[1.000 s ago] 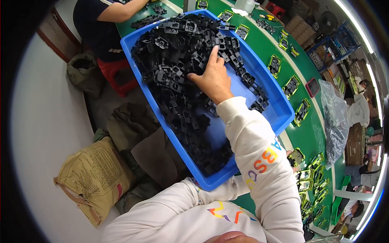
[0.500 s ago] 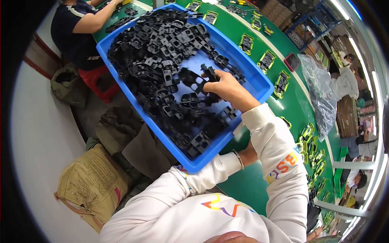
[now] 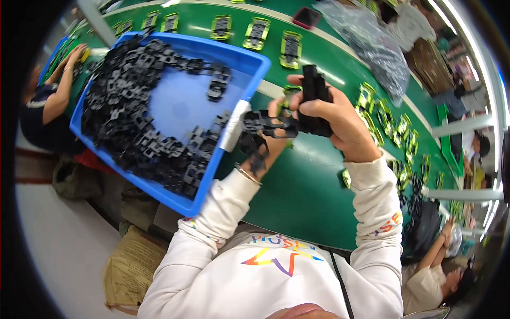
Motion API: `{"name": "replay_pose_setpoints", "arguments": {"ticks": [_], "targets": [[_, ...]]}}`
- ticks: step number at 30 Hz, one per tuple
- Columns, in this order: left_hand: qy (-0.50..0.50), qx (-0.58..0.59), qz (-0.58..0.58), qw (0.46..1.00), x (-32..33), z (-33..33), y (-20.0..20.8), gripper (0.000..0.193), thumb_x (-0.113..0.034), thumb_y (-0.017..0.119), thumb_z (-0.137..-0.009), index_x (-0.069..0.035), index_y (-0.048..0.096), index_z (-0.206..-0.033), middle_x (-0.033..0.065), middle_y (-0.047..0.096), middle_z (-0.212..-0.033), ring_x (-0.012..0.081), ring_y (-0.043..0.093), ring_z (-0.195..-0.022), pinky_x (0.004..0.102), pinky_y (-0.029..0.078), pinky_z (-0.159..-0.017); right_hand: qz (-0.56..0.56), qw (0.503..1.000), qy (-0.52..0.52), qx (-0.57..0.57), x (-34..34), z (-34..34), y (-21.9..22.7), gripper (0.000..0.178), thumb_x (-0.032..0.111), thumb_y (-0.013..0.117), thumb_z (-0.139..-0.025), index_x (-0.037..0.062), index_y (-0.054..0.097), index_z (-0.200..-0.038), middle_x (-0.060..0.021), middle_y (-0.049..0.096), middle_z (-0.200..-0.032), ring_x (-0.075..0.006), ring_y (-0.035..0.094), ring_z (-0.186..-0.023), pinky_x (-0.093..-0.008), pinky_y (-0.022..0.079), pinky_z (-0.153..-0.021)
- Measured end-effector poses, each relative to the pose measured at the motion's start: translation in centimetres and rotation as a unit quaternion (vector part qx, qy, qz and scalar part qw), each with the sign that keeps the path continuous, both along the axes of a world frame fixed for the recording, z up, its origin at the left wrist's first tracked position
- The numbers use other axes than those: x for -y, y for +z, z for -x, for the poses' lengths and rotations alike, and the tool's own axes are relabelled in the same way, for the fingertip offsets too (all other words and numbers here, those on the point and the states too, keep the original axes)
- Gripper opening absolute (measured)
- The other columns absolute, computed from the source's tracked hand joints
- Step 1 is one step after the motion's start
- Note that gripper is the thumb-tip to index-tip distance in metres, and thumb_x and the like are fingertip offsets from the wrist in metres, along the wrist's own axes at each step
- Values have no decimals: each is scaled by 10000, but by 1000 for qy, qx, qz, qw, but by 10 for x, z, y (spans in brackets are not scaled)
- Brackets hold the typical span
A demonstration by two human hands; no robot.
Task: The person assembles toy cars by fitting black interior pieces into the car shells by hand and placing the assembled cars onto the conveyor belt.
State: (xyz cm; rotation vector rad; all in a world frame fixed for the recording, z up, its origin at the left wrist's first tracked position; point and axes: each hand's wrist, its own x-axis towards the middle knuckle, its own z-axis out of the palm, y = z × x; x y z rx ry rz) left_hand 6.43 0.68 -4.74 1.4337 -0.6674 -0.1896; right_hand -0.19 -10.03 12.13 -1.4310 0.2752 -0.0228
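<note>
My right hand is closed around a stack of black plastic parts, held above the green table. More black parts with cut-out openings hang off the stack to the left, across my left hand. Those parts cover most of the left hand's fingers, so its grip cannot be made out. Beside its fingers shows a piece with a yellow-green frame, partly hidden; whether it is held or lies on the table is unclear. At the left, a blue tub holds many similar black parts heaped around a bare patch.
Yellow-green framed pieces with dark centres stand in a row along the green table; more lie piled at the right. A clear plastic bag and a phone lie beyond. Another person's arm works at far left.
My right hand has come out of the blue tub with black parts and is now over the table, by my left hand. The view has shifted to the right.
</note>
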Motion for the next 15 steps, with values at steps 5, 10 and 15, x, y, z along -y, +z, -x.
{"name": "replay_pose_setpoints", "arguments": {"ticks": [5,10,15], "targets": [[-9,-16,-185,983,26,-12,32,807,-557,779,-800,14,558,-1326,212,696,-1120,330,684,-1024,401,532,-900,86,989,-97,-76,27,91,-30,626,118,696,-841,16,503,-1428,-12,655,-999,-87,597,-860,-241,485,-794],[75,150,-197,966,30,-17,37,789,-509,805,-790,-22,546,-1353,205,634,-1279,359,639,-1153,417,515,-948,364,928,-80,-12,9,120,-78,809,185,842,-814,31,428,-1493,-101,650,-1165,-224,631,-1070,-335,495,-939],[42,-31,-71,996,27,-20,39,700,-366,875,-786,30,555,-1267,91,663,-1078,200,666,-915,311,548,-780,428,900,-79,-13,4,132,-84,894,213,860,-779,-4,380,-1502,-214,477,-1390,-389,569,-1179,-398,488,-985]]}}
